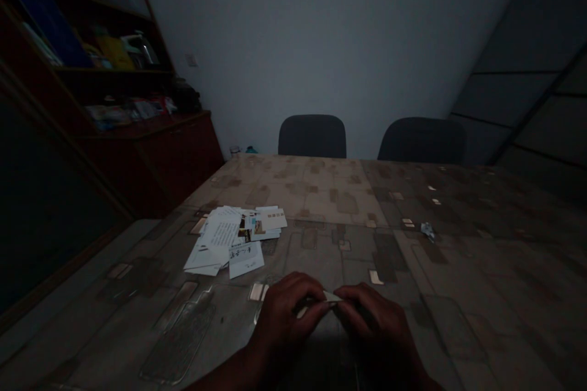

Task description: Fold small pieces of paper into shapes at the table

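White cards [222,233] lie beyond the hands [287,306], chairs [312,136] farther.

A small pale piece [332,297], thin and mostly hidden, is pinched between the left fingers [306,288] and right fingers [358,294], its visible part tapering rightward; its material is unclear.

We look forward and down from the head, over the counter [458,275], hands [288,305] close at bottom centre, wall [321,30] farther at top.
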### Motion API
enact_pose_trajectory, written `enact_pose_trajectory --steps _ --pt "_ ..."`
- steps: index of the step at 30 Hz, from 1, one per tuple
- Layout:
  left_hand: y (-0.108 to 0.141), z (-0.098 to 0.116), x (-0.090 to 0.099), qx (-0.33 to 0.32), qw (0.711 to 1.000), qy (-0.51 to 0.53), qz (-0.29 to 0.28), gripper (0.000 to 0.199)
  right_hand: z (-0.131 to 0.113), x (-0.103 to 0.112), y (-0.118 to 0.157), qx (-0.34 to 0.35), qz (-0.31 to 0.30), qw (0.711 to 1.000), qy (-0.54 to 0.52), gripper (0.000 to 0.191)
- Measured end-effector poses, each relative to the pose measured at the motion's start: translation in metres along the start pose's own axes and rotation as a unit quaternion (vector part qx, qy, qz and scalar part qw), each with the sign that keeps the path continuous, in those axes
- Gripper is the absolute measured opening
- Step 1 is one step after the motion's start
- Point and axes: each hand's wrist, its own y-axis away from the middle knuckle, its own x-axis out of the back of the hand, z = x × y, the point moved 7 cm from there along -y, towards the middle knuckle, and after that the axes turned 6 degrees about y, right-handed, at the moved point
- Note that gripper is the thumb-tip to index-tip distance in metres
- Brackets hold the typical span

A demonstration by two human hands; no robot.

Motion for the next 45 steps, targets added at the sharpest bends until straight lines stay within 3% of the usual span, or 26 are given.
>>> enact_pose_trajectory --steps 8,22,27,36,45 --pt "0.002 -0.007 -0.002 0.068 0.997 0.023 0.016 0.013 0.006 -0.004 -0.002 -0.079 -0.037 0.996 -0.034 0.018" --pt "0.007 -0.020 -0.005 0.130 0.985 0.099 0.047 0.010 0.012 -0.009 -0.003 -0.117 -0.051 0.990 -0.062 0.018" --pt "0.009 -0.024 -0.007 0.140 0.980 0.135 0.037 0.008 0.010 -0.009 -0.004 -0.094 -0.048 0.992 -0.065 0.018" --pt "0.013 -0.023 -0.012 0.160 0.981 0.104 0.024 0.008 -0.004 -0.010 -0.006 -0.055 -0.089 0.995 -0.002 0.020" --pt "0.015 -0.029 -0.015 0.179 0.978 0.111 -0.002 0.012 0.014 -0.019 -0.007 -0.024 -0.118 0.993 -0.014 0.025"
